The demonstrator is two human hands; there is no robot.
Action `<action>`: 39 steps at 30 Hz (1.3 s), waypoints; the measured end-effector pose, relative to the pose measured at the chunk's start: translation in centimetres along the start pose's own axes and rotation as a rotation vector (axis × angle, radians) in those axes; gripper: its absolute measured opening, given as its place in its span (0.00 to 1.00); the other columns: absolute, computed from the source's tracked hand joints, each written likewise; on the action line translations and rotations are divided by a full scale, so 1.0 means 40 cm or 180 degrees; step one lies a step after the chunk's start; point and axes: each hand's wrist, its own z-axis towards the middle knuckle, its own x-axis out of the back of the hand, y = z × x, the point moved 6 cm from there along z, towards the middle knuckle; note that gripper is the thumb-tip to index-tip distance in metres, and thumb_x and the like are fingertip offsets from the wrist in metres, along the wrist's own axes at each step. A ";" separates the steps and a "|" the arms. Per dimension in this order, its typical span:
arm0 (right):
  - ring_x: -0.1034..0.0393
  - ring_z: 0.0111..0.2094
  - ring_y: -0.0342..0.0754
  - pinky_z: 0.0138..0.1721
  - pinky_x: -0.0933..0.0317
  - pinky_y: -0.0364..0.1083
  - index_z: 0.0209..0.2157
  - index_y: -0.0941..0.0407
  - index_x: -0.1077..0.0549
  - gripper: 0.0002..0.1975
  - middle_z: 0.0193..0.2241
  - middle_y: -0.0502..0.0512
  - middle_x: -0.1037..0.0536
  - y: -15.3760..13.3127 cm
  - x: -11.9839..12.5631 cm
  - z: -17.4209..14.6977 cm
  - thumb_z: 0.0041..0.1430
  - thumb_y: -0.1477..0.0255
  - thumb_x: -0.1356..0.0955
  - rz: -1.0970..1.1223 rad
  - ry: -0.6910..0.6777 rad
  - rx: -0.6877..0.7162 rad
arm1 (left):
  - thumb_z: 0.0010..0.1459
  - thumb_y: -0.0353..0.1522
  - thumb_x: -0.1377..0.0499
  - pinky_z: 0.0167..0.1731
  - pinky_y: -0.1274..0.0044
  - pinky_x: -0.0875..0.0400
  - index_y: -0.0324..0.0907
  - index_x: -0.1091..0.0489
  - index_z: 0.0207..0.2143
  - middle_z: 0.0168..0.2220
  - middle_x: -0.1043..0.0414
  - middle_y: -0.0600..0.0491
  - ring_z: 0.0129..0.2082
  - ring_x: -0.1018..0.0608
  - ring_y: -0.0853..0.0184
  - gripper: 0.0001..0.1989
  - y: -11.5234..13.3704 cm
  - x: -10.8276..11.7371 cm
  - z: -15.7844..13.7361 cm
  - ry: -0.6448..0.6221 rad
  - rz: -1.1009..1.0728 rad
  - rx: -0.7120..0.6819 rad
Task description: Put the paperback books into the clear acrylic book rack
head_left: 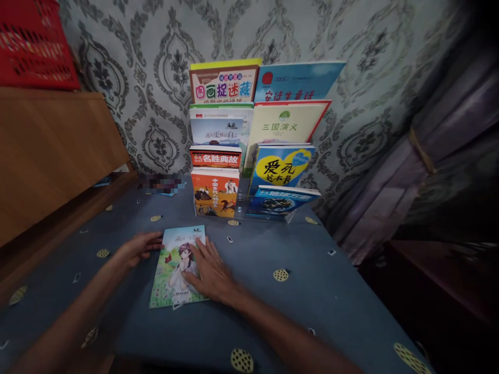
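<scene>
A thin paperback book with a drawn figure and a green meadow on its cover lies flat on the blue tablecloth. My right hand rests on the book's right side with its fingers spread over the cover. At the upper left edge of the book is my left hand, fingers stretched out, the tips touching or just beside the edge. Behind them stands a clear book rack holding two columns of upright books, among them an orange book and a blue book with a yellow heart.
A wooden cabinet borders the table on the left, with a red plastic basket on top. Near the wall lies a small blurred item. A tied purple curtain hangs at the right, beyond the table's edge.
</scene>
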 end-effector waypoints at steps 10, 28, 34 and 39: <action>0.67 0.73 0.69 0.70 0.63 0.65 0.69 0.63 0.45 0.38 0.72 0.71 0.53 0.006 -0.006 0.005 0.65 0.58 0.34 0.0019 0.0024 0.0034 | 0.35 0.37 0.29 0.12 0.87 0.59 0.39 0.34 0.21 0.17 0.39 0.62 0.14 0.40 0.79 0.18 0.001 -0.011 0.007 -0.0125 0.0262 -0.0068; 0.63 0.73 0.62 0.71 0.59 0.61 0.70 0.64 0.49 0.36 0.73 0.70 0.58 0.056 -0.020 0.019 0.69 0.58 0.40 0.0519 0.0776 0.0089 | 0.55 0.30 0.34 0.30 0.71 0.20 0.35 0.24 0.38 0.30 0.18 0.45 0.26 0.17 0.60 0.08 -0.022 -0.115 -0.084 -0.0724 -0.0886 -0.0084; 0.56 0.72 0.56 0.70 0.55 0.59 0.70 0.60 0.50 0.37 0.71 0.65 0.45 0.117 0.006 0.025 0.68 0.54 0.42 0.1640 0.1597 -0.0210 | 0.61 0.29 0.38 0.35 0.70 0.18 0.34 0.26 0.48 0.34 0.17 0.44 0.32 0.15 0.57 0.14 -0.029 -0.151 -0.075 -0.0548 -0.1598 -0.0351; 0.28 0.52 0.56 0.55 0.35 0.55 0.54 0.57 0.30 0.29 0.50 0.61 0.22 0.131 0.026 0.028 0.64 0.50 0.38 0.2624 0.1473 -0.0166 | 0.62 0.32 0.39 0.36 0.68 0.18 0.36 0.27 0.48 0.36 0.17 0.45 0.35 0.15 0.56 0.13 -0.008 -0.176 -0.079 -0.0335 -0.1682 -0.0552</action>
